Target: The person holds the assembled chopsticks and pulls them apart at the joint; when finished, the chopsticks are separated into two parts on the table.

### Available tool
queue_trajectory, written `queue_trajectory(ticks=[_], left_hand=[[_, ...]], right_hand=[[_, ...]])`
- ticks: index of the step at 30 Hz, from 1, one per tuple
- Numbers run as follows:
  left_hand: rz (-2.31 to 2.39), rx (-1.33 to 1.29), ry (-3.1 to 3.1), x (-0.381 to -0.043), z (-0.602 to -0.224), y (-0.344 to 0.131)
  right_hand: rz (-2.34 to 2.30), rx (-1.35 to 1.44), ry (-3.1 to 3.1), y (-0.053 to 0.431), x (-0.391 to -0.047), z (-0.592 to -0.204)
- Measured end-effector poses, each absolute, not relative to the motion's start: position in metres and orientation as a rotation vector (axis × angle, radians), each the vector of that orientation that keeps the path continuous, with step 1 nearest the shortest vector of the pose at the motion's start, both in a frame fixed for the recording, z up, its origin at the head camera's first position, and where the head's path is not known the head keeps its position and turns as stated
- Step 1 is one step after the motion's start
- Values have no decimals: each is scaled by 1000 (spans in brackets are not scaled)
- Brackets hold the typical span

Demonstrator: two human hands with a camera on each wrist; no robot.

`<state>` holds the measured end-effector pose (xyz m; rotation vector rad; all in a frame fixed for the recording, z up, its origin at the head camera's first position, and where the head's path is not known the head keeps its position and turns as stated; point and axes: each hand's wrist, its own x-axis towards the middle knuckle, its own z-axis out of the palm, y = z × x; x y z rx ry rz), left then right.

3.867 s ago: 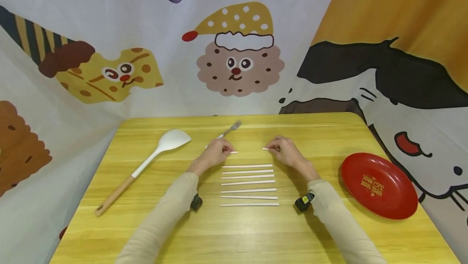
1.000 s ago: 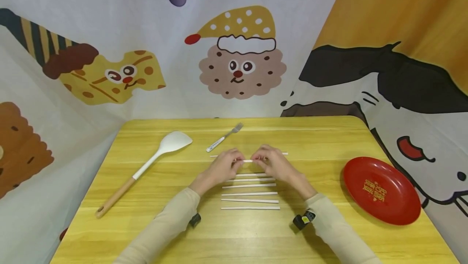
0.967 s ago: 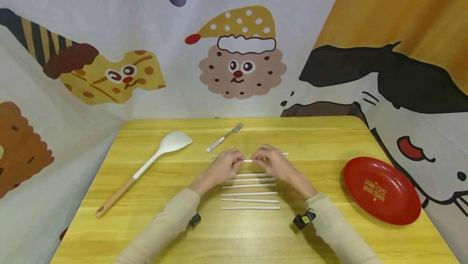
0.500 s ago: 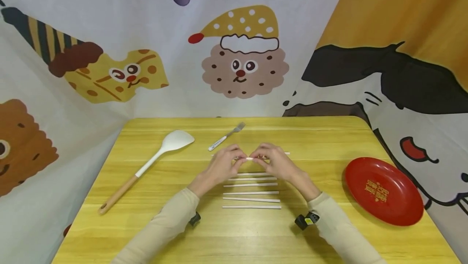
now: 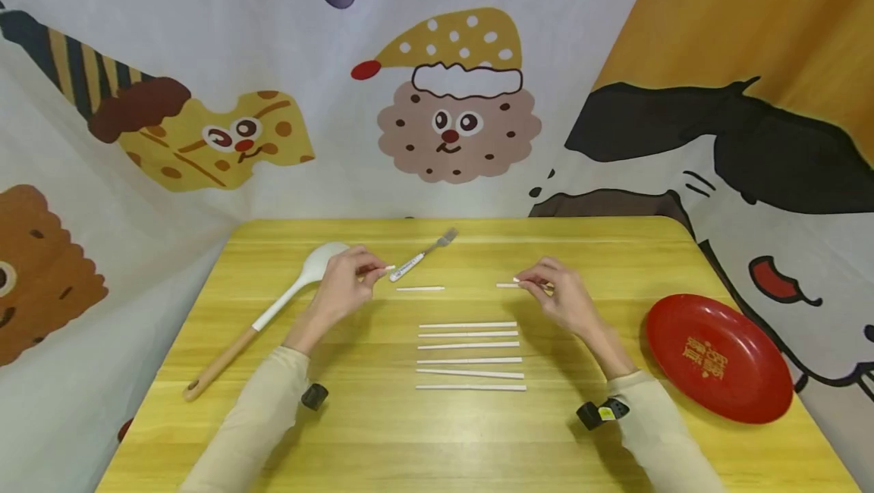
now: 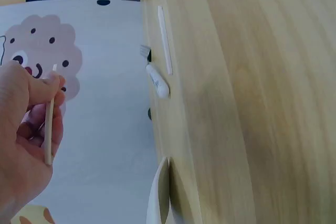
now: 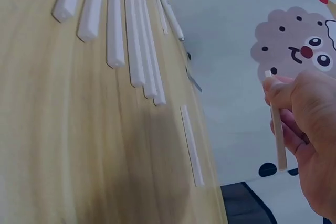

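Sticks (image 5: 471, 361), white, thin and straight, lie flat on the table (image 5: 471, 447) in the head view. Six long ones are in rows, and the second from the bottom leans a little. Past them are two short ones, set apart. The left short stick (image 5: 420, 288) shows whole, but the right short stick (image 5: 507, 285) goes behind the right hand (image 5: 563, 297). Each hand pinches one more, so there are four short ones. Here I see little more than the tips of the held two. There is one spatula (image 5: 287, 292), part of its white head hidden by the left hand (image 5: 339, 288). There is one fork (image 5: 408, 265), and one red plate (image 5: 744, 372) with gold writing.

In the left wrist view, the left thumb and fingers grip a pale stick (image 6: 49, 129). The picture's edge cuts off the hand and the spatula. One short stick lies whole; another is cut off at the top.

In the right wrist view, the right thumb and fingers grip a pale piece (image 7: 279, 135). The hand is cut off, and so are the tops of the six long sticks. The fork's neck is hard to see.
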<state>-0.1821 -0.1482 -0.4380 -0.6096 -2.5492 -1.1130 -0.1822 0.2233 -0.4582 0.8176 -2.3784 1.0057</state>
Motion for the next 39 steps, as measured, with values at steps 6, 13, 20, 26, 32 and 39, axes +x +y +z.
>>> queue_trajectory(ticks=[6, 13, 20, 26, 32, 39], left_hand=[[-1177, -717, -2664, -184, -442, -142], [-1134, -771, -2799, -190, -466, -116], [-987, -849, -2864, -198, -483, -99], [-963, -832, -2942, -199, -486, -91], [-1001, -804, -2989, -197, -485, -89], [-1004, -773, -2999, -199, -487, -92]], right_hand=[[976, 880, -2399, 226, -191, -463], [916, 874, -2523, 222, -197, -481], [918, 942, -2623, 220, -201, -497], [888, 933, -2673, 220, -203, -502], [896, 861, -2728, 224, -200, -500], [853, 862, -2728, 230, -201, -501]])
